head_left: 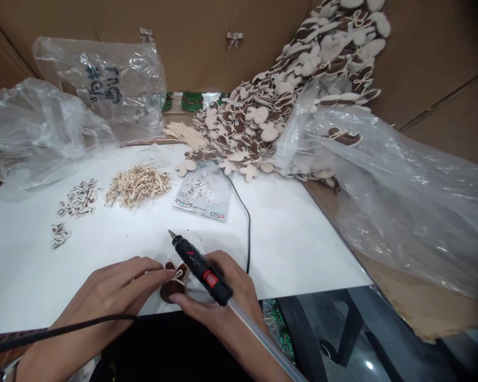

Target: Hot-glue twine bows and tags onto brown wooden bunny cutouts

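Observation:
A small brown felt piece with ear shapes [170,291] and a cream string bow [179,273] lies at the front edge of the white table. My left hand [121,286] has its fingertips on the piece's upper part, by the bow. From the other side, the thumb of my right hand [227,292] touches the lower right of the piece. A black glue gun [197,264] with a red switch rests in my right hand, its metal tip pointing up and left, away from the brown piece. A clear glue stick [258,337] extends from its back end.
Cream string bows [138,185] and small printed tags [79,199] lie in piles on the left. Behind, felt pieces [258,116] are heaped beside plastic bags [402,175]. A black cable [248,223] crosses the table near a flat plastic packet [203,193].

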The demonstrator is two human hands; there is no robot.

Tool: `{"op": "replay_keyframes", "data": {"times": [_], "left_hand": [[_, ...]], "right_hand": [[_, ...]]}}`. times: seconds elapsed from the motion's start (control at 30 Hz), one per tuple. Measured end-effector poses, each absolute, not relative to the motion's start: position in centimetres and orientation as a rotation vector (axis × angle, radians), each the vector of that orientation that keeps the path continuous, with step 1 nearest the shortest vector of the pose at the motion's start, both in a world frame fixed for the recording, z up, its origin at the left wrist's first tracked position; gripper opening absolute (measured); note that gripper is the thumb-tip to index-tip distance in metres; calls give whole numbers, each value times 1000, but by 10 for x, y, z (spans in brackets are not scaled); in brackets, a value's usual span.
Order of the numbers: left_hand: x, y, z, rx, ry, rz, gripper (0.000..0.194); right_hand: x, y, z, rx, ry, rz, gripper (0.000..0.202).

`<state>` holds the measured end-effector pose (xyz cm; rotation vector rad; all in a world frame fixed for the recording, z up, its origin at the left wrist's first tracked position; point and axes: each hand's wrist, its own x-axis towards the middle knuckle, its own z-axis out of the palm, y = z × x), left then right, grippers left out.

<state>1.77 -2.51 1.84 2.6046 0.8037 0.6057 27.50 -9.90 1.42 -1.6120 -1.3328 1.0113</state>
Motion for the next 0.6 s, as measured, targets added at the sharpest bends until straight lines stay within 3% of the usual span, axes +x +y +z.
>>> {"op": "replay_keyframes", "data": {"times": [0.27, 0.6], "left_hand": [[11, -23, 19, 2690, 773, 494, 56], [13, -22, 22, 2970, 675, 474, 49]], "right_hand": [[275, -100, 14, -1602, -1333, 986, 36], [277, -99, 13, -1613, -1431, 952, 37]]}}
